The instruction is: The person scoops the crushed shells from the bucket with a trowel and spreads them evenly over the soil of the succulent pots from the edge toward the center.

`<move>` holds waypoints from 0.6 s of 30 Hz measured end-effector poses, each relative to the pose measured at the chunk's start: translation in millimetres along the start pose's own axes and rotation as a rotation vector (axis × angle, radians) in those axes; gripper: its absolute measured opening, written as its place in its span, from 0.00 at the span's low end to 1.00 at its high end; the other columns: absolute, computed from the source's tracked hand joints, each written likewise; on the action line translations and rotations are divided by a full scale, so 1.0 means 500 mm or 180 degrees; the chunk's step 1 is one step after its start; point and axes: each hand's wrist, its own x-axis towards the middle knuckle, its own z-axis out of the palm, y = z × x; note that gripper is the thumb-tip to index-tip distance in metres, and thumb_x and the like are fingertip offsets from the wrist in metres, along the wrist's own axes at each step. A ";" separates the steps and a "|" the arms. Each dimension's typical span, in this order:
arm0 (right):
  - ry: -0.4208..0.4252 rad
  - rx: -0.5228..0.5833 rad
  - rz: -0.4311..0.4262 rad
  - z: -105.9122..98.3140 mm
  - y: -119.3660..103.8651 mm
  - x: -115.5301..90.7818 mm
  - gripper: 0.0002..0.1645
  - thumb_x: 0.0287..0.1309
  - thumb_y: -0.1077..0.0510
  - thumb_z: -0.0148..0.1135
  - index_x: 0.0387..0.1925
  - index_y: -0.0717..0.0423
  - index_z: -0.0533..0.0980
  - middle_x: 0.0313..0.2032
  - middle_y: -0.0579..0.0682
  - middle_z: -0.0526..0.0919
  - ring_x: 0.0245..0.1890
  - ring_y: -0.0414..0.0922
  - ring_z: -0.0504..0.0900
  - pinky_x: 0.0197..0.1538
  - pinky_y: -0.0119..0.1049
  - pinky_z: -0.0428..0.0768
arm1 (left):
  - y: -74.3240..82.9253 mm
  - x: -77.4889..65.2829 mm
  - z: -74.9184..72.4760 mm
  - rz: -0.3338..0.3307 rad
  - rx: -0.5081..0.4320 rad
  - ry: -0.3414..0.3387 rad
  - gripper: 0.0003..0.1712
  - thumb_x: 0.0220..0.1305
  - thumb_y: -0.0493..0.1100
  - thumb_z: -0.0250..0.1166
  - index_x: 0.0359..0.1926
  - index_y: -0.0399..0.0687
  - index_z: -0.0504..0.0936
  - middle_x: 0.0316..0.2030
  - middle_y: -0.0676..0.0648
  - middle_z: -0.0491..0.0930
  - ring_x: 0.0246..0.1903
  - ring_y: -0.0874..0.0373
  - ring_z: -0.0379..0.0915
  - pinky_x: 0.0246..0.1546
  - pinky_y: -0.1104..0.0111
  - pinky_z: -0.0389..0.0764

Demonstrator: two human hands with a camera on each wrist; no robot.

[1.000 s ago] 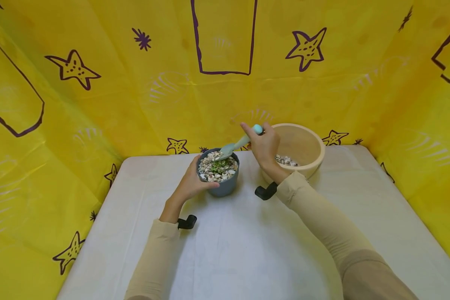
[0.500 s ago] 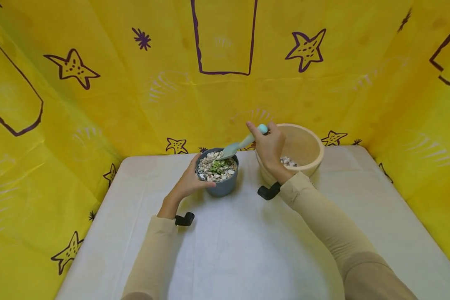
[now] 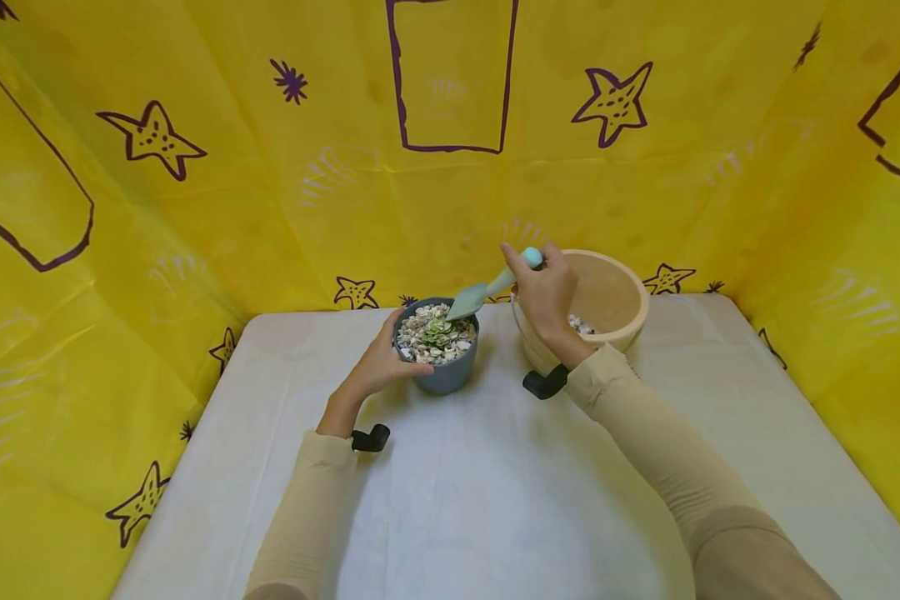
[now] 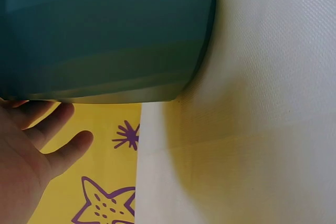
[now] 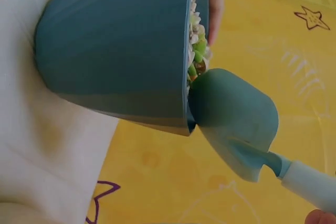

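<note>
A grey-blue flowerpot (image 3: 447, 379) stands on the table, filled with pale pebbles (image 3: 420, 340) around a small green succulent (image 3: 440, 332). My left hand (image 3: 381, 360) grips it from the left, thumb along the front and fingers reaching round the far side. In my right hand (image 3: 546, 292) is the handle of a light teal hand trowel (image 3: 470, 301), slanting down to the left. The right wrist view shows its blade (image 5: 236, 108) at the pot's rim, with the tip over the pebbles. Much of the left hand is hidden behind the pot in that view.
Behind the right hand stands a large cream bowl (image 3: 630, 321) with some pebbles (image 3: 580, 325) in its bottom. A white cloth covers the table (image 3: 450, 500). Yellow sheeting (image 3: 450, 208) with starfish drawings rises at the back and both sides.
The trowel and right hand have shifted slightly to the right. The blade, earlier lying flatter over the pebbles, now points down more steeply near the succulent. The left hand stays on the flowerpot.
</note>
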 end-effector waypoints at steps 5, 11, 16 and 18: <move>0.0077 -0.0150 -0.0242 -0.009 -0.004 0.003 0.26 0.55 0.49 0.71 0.17 0.54 0.64 0.12 0.46 0.71 0.10 0.41 0.78 0.15 0.23 0.73 | -0.004 0.001 0.001 0.0017 -0.0024 -0.0002 0.71 0.42 0.57 0.80 0.77 0.60 0.40 0.77 0.43 0.47 0.75 0.43 0.47 0.70 0.41 0.55; 0.0118 -0.0132 -0.0516 -0.020 -0.005 0.009 0.23 0.55 0.54 0.71 0.19 0.62 0.68 0.12 0.58 0.74 0.10 0.19 0.68 0.17 0.16 0.68 | -0.005 -0.002 0.003 0.0073 -0.0068 0.0005 0.70 0.43 0.57 0.79 0.77 0.61 0.41 0.77 0.45 0.47 0.75 0.44 0.47 0.71 0.41 0.54; 0.0100 0.0094 -0.0368 -0.018 -0.011 0.012 0.20 0.55 0.58 0.71 0.20 0.64 0.69 0.13 0.56 0.74 0.09 0.36 0.77 0.16 0.18 0.71 | -0.004 -0.001 0.003 0.0084 -0.0068 -0.0001 0.70 0.43 0.57 0.79 0.77 0.61 0.41 0.77 0.46 0.47 0.75 0.45 0.47 0.71 0.41 0.54; 0.0012 0.0225 -0.0279 -0.010 -0.017 0.006 0.20 0.56 0.58 0.70 0.20 0.62 0.68 0.13 0.50 0.73 0.10 0.39 0.78 0.16 0.22 0.74 | -0.003 -0.002 0.002 0.0066 -0.0058 -0.0005 0.70 0.42 0.57 0.79 0.77 0.61 0.41 0.77 0.46 0.47 0.75 0.44 0.46 0.71 0.41 0.53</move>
